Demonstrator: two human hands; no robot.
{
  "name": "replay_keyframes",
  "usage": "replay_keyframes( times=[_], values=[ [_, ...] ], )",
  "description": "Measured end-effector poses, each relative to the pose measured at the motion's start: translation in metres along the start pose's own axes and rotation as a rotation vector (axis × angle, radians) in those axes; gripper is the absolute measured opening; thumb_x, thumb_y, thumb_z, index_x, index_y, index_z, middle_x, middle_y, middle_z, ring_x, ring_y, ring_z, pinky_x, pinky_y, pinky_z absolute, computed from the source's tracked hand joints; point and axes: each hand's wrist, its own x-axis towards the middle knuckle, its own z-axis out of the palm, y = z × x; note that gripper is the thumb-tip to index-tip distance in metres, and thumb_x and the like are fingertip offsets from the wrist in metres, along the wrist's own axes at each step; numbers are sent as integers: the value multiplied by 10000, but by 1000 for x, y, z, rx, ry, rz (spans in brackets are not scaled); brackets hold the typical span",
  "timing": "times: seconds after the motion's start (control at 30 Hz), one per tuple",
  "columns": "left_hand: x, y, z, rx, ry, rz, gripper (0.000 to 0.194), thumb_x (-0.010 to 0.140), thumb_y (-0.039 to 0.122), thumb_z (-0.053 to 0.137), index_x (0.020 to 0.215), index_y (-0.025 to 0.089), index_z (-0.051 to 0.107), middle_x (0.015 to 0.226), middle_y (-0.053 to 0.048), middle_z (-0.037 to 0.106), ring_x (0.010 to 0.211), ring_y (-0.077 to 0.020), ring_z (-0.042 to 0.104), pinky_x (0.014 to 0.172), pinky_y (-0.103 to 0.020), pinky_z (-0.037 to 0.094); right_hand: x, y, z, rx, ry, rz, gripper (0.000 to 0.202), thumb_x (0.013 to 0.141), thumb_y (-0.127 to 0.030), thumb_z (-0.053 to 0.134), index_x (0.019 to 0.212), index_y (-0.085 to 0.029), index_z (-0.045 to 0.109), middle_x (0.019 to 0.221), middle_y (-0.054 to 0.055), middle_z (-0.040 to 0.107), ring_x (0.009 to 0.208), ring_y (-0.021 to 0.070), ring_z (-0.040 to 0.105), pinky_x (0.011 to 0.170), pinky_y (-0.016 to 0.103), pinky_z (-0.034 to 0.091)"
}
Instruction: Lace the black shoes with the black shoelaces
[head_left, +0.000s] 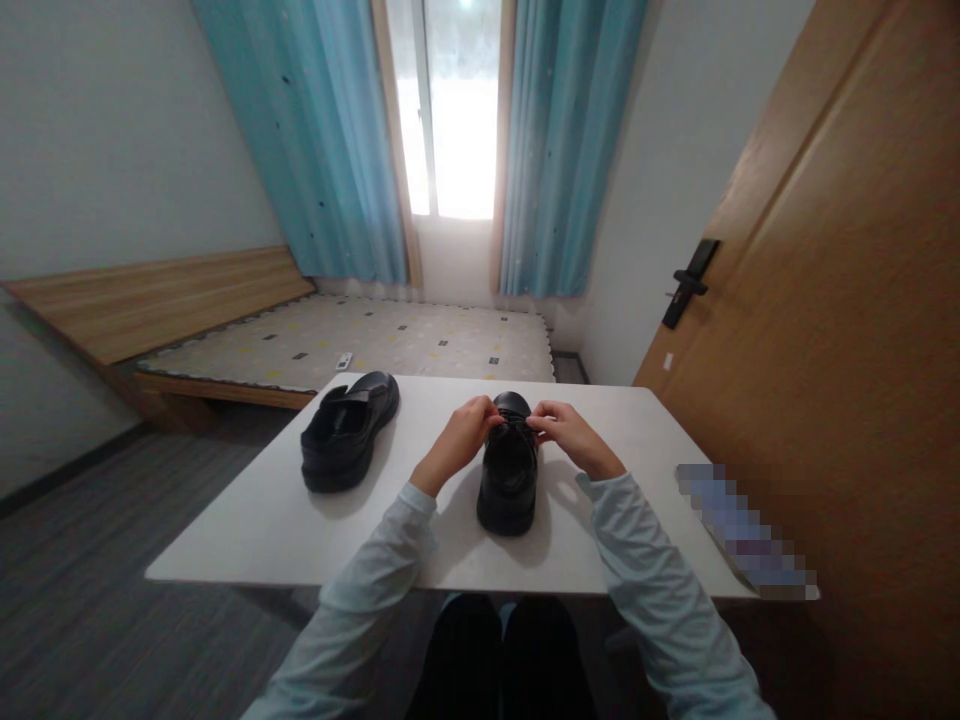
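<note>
Black shoe (508, 505), toe away, heel near

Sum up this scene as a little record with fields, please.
left hand: fingers at the laces, left side
right hand: fingers at the laces, right side
near shoe: black, upright, between the hands, toe pointing away
other shoe: black, upright, to the left, untouched
table: white, under both shoes
right table edge: pixelated item, unreadable
beyond table: bed, blue curtains, bright window
right side: brown door, black handle
</note>
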Motion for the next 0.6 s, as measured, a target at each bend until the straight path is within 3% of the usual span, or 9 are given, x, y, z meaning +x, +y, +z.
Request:
replay_keyframes(
  times=[0.23,0.47,0.6],
  values=[
    [-2,-12,-5,-50,-78,-88,140,874,244,477,759,174,516,739,-24,608,682,-149,578,639,-268,461,-2,2,-3,164,45,77,155,623,-236,662,590,-148,538,655,3,586,626,118,577,586,268,525],
    [-5,-15,-10,-178,-153,-221,174,863,282,486,738,161,503,699,-13,599,607,-128,615,564,-233,490,-3,7,-8,175,63,115,197,622,-147,667,519,-146,498,614,10,590,586,108,587,601,268,549],
    [-7,-14,-12,-192,-162,-226,188,869,288,471,730,164,489,708,-22,603,622,-143,641,538,-229,497,-2,8,-8,160,69,140,210,625,-106,654,510,-147,483,590,6,590,556,103,600,592,250,548]
  ],
)
